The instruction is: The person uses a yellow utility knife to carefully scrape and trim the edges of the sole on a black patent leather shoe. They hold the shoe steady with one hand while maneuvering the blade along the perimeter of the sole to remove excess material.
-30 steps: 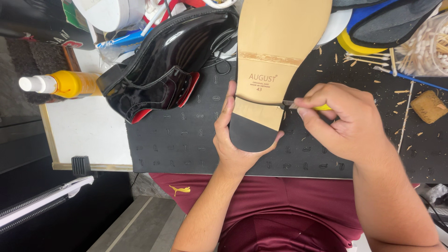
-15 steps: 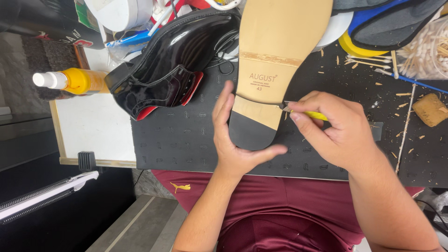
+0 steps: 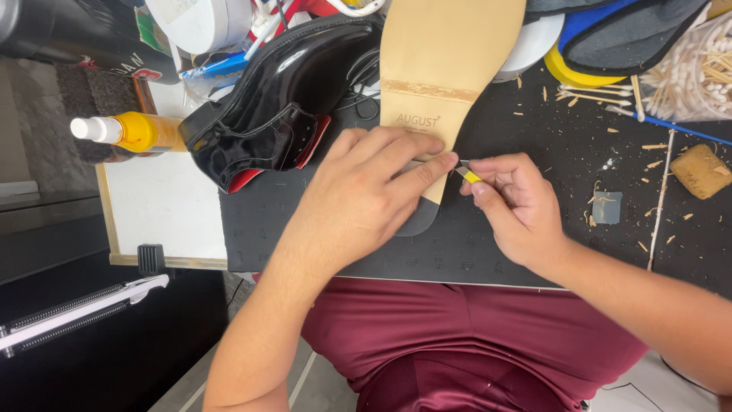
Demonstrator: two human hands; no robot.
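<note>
Covering most of the view, dark rubbery mat (image 3: pixel 534 229) over the surface, flat, faintly embossed, strewn with pale wood shavings toward the right edge. Open room for moving along the mat's near edge, just ahead of the maroon lap, and in a bare strip between the hands and the right edge. Crowded along the far edge: white tubs, a blue and yellow pad, a clear bag of wooden pegs (image 3: pixel 690 72) at the far right corner.

Lying sole-up across the mat's middle, tan leather sole (image 3: pixel 442 69), smooth, matte, long and rounded, with a rougher scuffed band across its waist and a dark heel piece (image 3: pixel 422 220) pointing toward the near edge. Just left of it, touching or nearly so, glossy black patent shoe (image 3: pixel 290 114) on its side, red lining showing at the opening.

Pressed flat over the heel end of the sole, left hand (image 3: pixel 358 198), fingers spread and laid down, holding the sole against the mat. Just right of it, right hand (image 3: pixel 515 206), fingers pinched narrow around a small yellow-handled tool (image 3: pixel 467 173), its tip at the sole's right edge beside the left fingertips.

Past the mat's left edge, white board, then a yellow bottle (image 3: pixel 130 131) with a white cap lying on its side. Near the right edge, a cork block (image 3: pixel 701 169) and a small grey square (image 3: pixel 607 207), well apart from the hands.
</note>
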